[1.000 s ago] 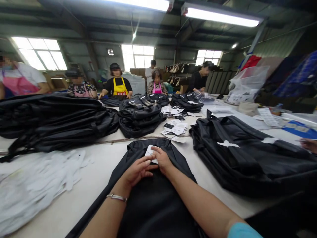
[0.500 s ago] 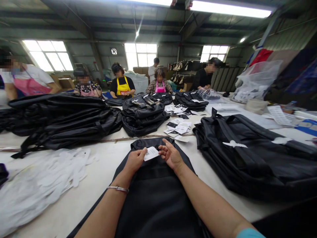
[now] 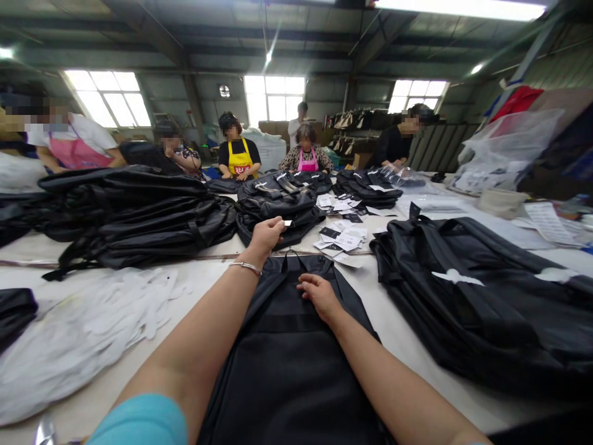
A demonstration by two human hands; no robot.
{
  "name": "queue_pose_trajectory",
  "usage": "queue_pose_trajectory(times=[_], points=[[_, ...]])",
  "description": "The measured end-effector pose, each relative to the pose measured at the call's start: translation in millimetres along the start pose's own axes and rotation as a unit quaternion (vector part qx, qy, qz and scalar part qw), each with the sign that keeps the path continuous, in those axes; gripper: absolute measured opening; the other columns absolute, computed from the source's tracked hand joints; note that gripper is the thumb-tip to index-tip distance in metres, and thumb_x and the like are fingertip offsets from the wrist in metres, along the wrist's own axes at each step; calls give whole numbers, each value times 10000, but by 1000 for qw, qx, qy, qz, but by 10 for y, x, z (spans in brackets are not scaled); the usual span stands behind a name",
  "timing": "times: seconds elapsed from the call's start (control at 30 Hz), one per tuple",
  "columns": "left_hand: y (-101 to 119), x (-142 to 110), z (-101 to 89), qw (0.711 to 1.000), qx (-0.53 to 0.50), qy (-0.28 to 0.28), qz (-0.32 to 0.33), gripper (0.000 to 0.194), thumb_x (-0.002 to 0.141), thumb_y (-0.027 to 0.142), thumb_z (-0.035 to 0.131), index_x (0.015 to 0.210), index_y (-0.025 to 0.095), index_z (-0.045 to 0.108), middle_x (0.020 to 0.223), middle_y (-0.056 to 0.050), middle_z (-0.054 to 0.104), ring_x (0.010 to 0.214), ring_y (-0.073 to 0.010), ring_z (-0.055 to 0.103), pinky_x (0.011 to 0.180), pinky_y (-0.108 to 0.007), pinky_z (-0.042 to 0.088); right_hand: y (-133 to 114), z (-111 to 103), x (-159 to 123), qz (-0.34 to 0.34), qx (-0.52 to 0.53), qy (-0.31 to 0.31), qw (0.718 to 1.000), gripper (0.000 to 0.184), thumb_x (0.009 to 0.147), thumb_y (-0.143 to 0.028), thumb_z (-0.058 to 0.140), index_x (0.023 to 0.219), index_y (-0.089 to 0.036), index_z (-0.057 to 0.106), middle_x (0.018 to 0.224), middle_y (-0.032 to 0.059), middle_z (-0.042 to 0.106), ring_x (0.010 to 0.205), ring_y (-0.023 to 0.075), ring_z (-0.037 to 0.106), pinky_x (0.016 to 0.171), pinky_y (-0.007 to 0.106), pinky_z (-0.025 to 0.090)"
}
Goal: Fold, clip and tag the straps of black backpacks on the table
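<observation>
A black backpack [image 3: 287, 377] lies flat on the table in front of me, its top end pointing away. My left hand [image 3: 267, 235] is raised past that top end and closed on a small white hang tag [image 3: 288, 223], which shows nearly edge-on. Below the tag, a thin dark loop stands up by the backpack's top handle. My right hand [image 3: 319, 295] hovers over the upper part of the backpack, fingers loosely bent and apart, with nothing visible in them.
Stacked black bags [image 3: 463, 296] sit at the right, with more bag piles [image 3: 139, 216] at the left and centre. Loose tags [image 3: 345, 235] lie beyond the backpack. White strips [image 3: 102, 327] are heaped at the left. Several people work across the table.
My left hand has moved forward and up with the tag, away from my right hand. The right hand stays over the backpack, slightly lower. The view has shifted a little left.
</observation>
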State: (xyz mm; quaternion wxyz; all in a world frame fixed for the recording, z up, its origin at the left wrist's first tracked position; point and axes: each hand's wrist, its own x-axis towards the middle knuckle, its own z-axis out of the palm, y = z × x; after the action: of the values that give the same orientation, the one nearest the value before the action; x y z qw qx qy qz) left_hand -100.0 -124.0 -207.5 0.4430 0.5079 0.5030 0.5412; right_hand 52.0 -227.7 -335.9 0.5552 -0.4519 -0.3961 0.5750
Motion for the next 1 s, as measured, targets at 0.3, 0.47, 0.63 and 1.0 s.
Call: queue_pose_trajectory(times=[0.3, 0.47, 0.63, 1.0], points=[[-399, -414, -754, 975, 184, -102, -74, 784, 635, 340, 786, 1348, 162, 515, 1205, -182, 644, 990, -248, 646, 810, -319, 514, 47, -46, -13, -28, -69, -31, 997, 313, 683, -302, 647, 956, -152, 673, 992, 98, 694, 866, 213, 666, 589, 252, 477], [-495, -1488, -1850, 932, 277, -152, -175, 323, 488, 283, 840, 781, 179, 752, 787, -96, 731, 706, -219, 657, 626, -252, 494, 122, -76, -19, -43, -111, -38, 992, 286, 705, -301, 648, 938, -138, 683, 916, 99, 703, 778, 178, 658, 597, 255, 472], [-452, -2428, -2493, 874, 257, -268, -312, 363, 597, 399, 788, 878, 177, 731, 788, -48, 715, 675, -194, 637, 574, -245, 478, 234, -134, 11, -52, -130, -44, 989, 273, 711, -298, 664, 936, -145, 695, 897, 101, 703, 755, 169, 650, 591, 254, 481], [828, -2151, -1873, 979, 23, -184, -78, 314, 723, 389, 752, 862, 126, 650, 696, -14, 618, 562, -91, 527, 519, -199, 416, -460, 477, -609, 9, -125, -255, 959, 412, 798, -545, 630, 923, -160, 704, 948, 104, 708, 839, 208, 658, 651, 289, 503]])
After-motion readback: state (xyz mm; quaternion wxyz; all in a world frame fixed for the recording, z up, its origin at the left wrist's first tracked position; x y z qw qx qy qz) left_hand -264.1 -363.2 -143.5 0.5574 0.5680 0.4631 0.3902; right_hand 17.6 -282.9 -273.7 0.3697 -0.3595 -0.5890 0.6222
